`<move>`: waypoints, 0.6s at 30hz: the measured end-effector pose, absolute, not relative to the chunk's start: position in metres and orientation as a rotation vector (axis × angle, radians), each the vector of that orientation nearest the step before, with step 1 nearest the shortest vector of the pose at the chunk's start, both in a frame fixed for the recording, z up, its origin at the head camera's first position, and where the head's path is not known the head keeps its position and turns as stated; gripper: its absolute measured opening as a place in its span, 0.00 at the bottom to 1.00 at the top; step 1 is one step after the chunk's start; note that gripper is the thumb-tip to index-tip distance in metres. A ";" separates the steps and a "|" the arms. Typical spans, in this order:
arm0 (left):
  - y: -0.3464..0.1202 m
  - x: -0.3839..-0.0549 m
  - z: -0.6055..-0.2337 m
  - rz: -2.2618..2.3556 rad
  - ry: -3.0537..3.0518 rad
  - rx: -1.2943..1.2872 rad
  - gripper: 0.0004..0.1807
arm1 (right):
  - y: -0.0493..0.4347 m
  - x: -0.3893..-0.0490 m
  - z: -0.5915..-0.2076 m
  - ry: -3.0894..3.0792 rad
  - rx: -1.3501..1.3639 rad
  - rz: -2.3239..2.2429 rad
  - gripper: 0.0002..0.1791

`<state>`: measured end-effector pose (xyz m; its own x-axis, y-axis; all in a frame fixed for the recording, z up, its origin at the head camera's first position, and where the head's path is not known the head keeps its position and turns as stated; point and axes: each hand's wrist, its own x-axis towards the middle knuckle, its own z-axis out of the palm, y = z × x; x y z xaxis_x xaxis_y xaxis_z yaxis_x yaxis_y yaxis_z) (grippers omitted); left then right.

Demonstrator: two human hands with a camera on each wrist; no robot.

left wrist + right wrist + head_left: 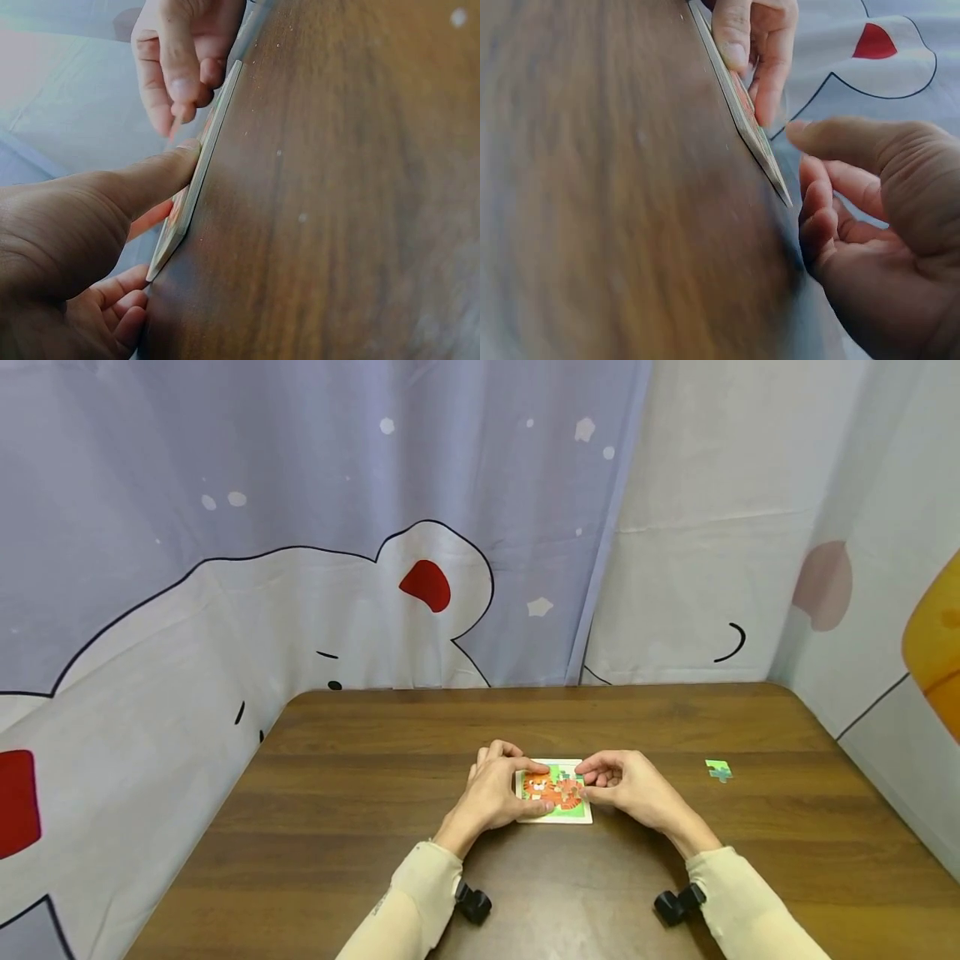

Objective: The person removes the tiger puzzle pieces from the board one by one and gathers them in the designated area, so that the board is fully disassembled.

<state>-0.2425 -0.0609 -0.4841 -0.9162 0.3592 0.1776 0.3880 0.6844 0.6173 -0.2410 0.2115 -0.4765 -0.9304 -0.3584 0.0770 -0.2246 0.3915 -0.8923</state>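
A small jigsaw puzzle board [553, 819] with a white rim and an orange tiger picture lies flat on the table. My left hand [491, 789] is at its left side, thumb and index finger pressing on the face of the picture. Over the board's right side is my right hand [630, 785], thumb and index finger pinching a small orange puzzle piece [177, 129]. Its fingers partly hide that piece. Bare thumb and fingers [840, 172] of the right hand show just off the board's edge in the right wrist view.
A loose green and teal puzzle piece [719, 770] lies on the brown wooden table [360, 827], to the right of my right hand. Printed curtains [315, 460] hang behind the table and along its sides. Each wrist carries a small black camera [473, 903].
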 end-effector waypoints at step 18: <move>-0.063 -0.243 -0.489 -1.027 -2.786 -0.672 0.27 | 0.276 -0.225 -0.431 2.561 -0.428 -1.732 0.20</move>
<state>-0.2432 -0.0630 -0.4891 -0.8981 0.3701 0.2378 0.4359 0.6757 0.5945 -0.2253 0.2762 -0.4308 -0.9622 -0.2363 0.1356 -0.2139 0.3464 -0.9134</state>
